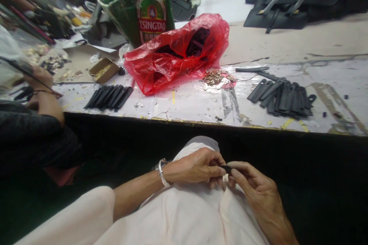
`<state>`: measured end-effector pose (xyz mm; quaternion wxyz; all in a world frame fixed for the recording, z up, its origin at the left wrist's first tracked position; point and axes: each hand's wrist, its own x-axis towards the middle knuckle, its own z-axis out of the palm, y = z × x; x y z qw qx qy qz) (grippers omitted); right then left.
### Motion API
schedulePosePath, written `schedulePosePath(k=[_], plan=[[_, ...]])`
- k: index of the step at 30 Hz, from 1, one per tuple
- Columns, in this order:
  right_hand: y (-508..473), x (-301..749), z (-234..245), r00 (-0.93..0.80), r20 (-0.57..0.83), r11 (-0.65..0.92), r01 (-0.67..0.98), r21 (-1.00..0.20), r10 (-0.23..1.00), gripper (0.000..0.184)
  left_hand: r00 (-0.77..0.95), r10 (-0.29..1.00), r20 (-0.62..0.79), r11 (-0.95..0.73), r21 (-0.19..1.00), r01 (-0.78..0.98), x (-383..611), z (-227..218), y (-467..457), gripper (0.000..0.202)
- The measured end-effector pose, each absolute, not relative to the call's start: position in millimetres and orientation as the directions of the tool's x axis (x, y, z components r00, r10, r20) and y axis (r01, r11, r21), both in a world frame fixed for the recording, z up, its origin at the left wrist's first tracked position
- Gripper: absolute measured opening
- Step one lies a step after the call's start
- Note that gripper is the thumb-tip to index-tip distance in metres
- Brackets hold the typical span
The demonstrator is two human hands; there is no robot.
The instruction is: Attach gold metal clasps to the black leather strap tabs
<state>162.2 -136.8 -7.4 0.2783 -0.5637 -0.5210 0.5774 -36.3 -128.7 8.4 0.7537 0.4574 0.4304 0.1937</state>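
Observation:
Over my lap, my left hand (pixel 202 166) pinches one end of a small black strap piece (pixel 227 169) between thumb and fingers. The thumb and fingertips of my right hand (pixel 257 189) close on its other end, so both hands meet at the piece. Most of it is hidden by the fingers. On the bench ahead lies a heap of similar black strap pieces (pixel 290 97) to the right. A neater row of black strap pieces (pixel 108 97) lies to the left. Gold-coloured metal fittings (pixel 215 78) are piled between them.
An open red plastic bag (pixel 178 59) holding dark pieces lies before a green Tsingtao carton (pixel 138 15). A small box (pixel 103 70) of gold bits stands nearby. Black handbags (pixel 276 7) lie far right. Another person's hand (pixel 40 78) works at the left. The bench edge (pixel 186 121) runs ahead.

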Motion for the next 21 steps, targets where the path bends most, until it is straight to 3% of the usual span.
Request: schedulePosePath(k=[8, 21], plan=[[-130.8, 157.8, -19.4, -0.252, -0.359, -0.327, 0.16, -0.931, 0.899, 0.031, 0.419, 0.807, -0.416, 0.277, 0.894, 0.353, -32.6, 12.9, -128.8, 0.021], [-132.5, 158.2, -20.3, -0.243, -0.497, -0.499, 0.054, -0.865, 0.833, 0.034, 0.452, 0.774, -0.443, 0.391, 0.896, 0.21, -30.4, -3.1, -130.1, 0.028]])
